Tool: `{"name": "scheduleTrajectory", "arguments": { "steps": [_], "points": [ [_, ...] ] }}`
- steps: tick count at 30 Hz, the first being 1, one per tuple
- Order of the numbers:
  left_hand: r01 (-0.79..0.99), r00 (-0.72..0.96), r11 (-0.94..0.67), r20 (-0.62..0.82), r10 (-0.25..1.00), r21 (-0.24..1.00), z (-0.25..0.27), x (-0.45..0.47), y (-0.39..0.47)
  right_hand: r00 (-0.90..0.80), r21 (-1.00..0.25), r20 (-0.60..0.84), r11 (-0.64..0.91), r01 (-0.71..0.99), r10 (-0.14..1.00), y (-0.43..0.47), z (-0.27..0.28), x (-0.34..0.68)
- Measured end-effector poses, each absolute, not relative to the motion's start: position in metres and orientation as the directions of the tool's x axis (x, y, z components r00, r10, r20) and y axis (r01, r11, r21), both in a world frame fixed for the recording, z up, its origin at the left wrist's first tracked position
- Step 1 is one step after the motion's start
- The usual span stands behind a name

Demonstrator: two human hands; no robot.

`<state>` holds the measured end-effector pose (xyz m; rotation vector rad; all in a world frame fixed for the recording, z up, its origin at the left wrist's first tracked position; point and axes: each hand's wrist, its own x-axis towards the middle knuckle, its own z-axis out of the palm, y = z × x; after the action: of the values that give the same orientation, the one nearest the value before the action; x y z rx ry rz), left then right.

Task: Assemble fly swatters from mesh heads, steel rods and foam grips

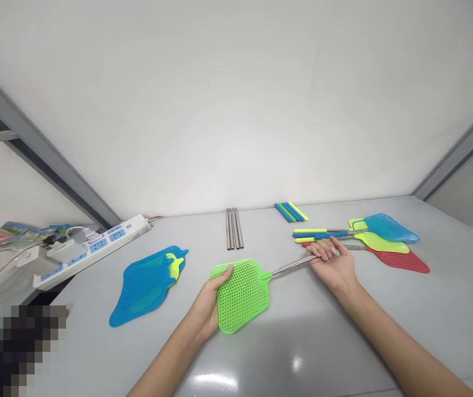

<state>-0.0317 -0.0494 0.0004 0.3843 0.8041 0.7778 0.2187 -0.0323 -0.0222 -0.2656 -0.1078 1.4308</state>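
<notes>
Holding the green head [242, 298] at its left edge, your left hand [207, 300] has its thumb on the upper face and its fingers beneath, mostly out of sight. The head is over the table [447, 320], centered in front of you. Its neck points right and joins the metal rod [292, 268], which slants up toward your right hand [333, 262]. That hand is narrow, its fingers curled over the rod's far end; you cannot tell how much of the end they cover.

Locate the loose heads [143, 286] to the left of your left hand: they are stacked, mainly blue, with yellow showing at the neck end. Spare rods [234, 229] lie side by side behind the green head, near the wall [236, 110]. To their right, find the grips [289, 212] in blue, green and yellow, laid in a slanted row.

Just behind and beyond your right hand, the swatters [381, 241] overlap in a pile: blue, yellow and red. The power strip [99, 245], with plugs [64, 251] inserted, sits at the table's left edge.
</notes>
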Motion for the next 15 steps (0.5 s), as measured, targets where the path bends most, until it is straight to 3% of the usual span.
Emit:
{"name": "scheduleTrajectory", "arguments": {
  "steps": [11, 15],
  "points": [
    [-0.493, 0.447, 0.697, -0.535, 0.717, 0.521, 0.0004, -0.0311, -0.0501, 0.117, -0.122, -0.126, 0.101, -0.987, 0.985, -0.0327, -0.0209, 0.2178],
    [-0.52, 0.442, 0.682, -0.521, 0.73, 0.515, 0.0039, -0.0303, -0.0498, 0.129, -0.152, -0.126, 0.109, -0.982, 0.984, -0.0329, -0.0205, 0.2177]
  ]
}}
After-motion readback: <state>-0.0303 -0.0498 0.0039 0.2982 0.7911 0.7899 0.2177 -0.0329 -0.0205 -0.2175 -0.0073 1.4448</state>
